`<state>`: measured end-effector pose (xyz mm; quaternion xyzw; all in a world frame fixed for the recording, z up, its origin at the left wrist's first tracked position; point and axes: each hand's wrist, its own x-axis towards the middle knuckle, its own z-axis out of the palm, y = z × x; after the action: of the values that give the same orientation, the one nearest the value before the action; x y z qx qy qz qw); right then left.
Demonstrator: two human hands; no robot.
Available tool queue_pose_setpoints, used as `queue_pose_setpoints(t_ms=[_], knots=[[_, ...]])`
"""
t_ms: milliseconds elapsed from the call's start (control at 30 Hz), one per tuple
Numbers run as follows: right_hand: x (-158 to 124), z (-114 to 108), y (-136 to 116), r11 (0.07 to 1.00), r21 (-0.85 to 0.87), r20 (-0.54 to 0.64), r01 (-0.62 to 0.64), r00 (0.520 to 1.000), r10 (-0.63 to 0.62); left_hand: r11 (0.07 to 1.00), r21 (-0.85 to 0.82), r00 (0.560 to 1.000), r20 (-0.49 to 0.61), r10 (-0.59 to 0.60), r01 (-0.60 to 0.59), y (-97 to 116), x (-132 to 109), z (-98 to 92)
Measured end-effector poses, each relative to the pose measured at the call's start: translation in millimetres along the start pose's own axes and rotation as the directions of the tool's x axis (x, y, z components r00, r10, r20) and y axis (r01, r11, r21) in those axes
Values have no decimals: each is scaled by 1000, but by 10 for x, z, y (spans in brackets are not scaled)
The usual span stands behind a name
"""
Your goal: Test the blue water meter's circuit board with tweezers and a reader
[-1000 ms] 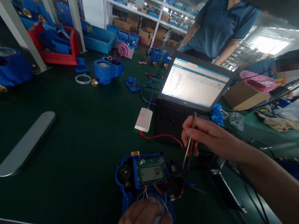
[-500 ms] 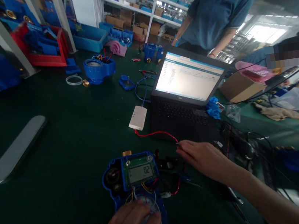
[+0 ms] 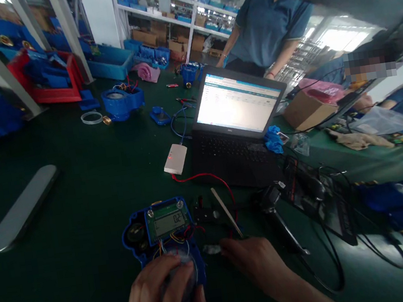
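A blue water meter [image 3: 129, 238] sits near the table's front edge, its lid off, showing a circuit board and a small display [image 3: 169, 223] that reads about 0.2. My left hand [image 3: 161, 294], a ring on one finger, grips its round clear dial, hiding most of it. Thin coloured wires run out between the board and the dial. Just right of the meter, my right hand [image 3: 258, 265] pinches a whitish wire connector [image 3: 212, 249]. A thin pale rod [image 3: 225, 210] slants up from beside these fingers; whether they touch it I cannot tell.
A white box [image 3: 175, 159] with a red cable [image 3: 205, 174] lies left of the open laptop [image 3: 237, 136]. A handheld scanner [image 3: 280, 220] lies to the right. Further left are a grey flat bar [image 3: 22, 208] and another blue meter [image 3: 121, 102]. A person [image 3: 267, 31] stands behind the laptop.
My right hand has come back from the laptop's front edge to the connector beside the meter. The pale rod and the scanner now show. My left hand stays on the meter.
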<state>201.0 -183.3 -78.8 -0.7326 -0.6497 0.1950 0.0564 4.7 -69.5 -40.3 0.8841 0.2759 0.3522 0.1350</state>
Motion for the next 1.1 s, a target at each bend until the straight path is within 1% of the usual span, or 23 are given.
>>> queue_pose_setpoints(t_ms=[33,67,100,133,167,200,233,267,300,333,400,467,533,600,633,667,700,733,800,867,933,1033,1100], knots=[[-43,13,14,996,69,-34,-54,998,56,1000,-2,1000,8,8,-8,-10,2,-5],[-86,10,26,972,202,-58,-123,989,138,1000,2,1000,16,17,-17,-17,3,-8],[-128,-3,35,901,387,-72,-195,968,240,999,8,999,20,35,-35,-22,4,-8],[-171,-19,42,762,599,-61,-246,935,350,999,20,999,23,44,-44,-27,4,-6],[-214,-35,47,558,790,-27,-255,894,447,998,38,999,21,44,-45,-33,5,-3],[-257,-45,54,334,917,14,-217,856,517,997,59,999,27,45,-47,-41,6,-1],[-298,-49,64,133,980,47,-148,821,568,995,80,998,29,54,-56,-52,7,-2],[-338,-46,78,-21,998,64,-65,789,611,993,96,998,29,64,-67,-63,10,-9],[-375,-37,96,-119,993,64,19,757,651,991,108,997,33,72,-75,-72,12,-21],[-408,-25,118,-167,982,50,93,720,692,989,120,996,38,80,-84,-73,15,-40],[-454,7,160,-188,964,22,190,645,764,983,162,996,49,79,-87,-33,21,-86],[-474,36,177,-238,942,49,236,605,795,974,204,994,49,93,-101,86,27,-101],[-473,55,149,-369,894,159,253,591,791,967,192,985,72,158,-169,275,37,-23],[-463,62,73,-542,808,330,231,585,741,957,136,958,165,233,-256,480,67,187],[-460,62,25,-623,753,416,211,581,699,954,140,945,237,227,-264,568,97,338],[-459,61,-25,-692,697,487,189,583,651,957,172,948,259,187,-236,637,139,510],[-463,63,-71,-745,645,540,170,588,603,961,230,948,308,78,-154,683,194,690],[-472,68,-108,-780,605,574,157,594,564,961,259,914,406,-14,-101,706,257,867],[-501,96,-142,-816,562,605,137,604,518,960,275,888,451,-85,-47,697,395,1172],[-540,145,-121,-825,553,607,119,620,497,967,252,868,488,-93,-38,651,518,1375],[-581,194,-66,-818,566,581,103,655,484,972,230,851,518,-92,-35,613,611,1475],[-638,212,19,-796,603,529,57,718,452,973,230,826,551,-119,-13,606,696,1498],[-677,187,63,-777,628,527,32,717,456,969,247,815,559,-154,14,621,717,1473]])
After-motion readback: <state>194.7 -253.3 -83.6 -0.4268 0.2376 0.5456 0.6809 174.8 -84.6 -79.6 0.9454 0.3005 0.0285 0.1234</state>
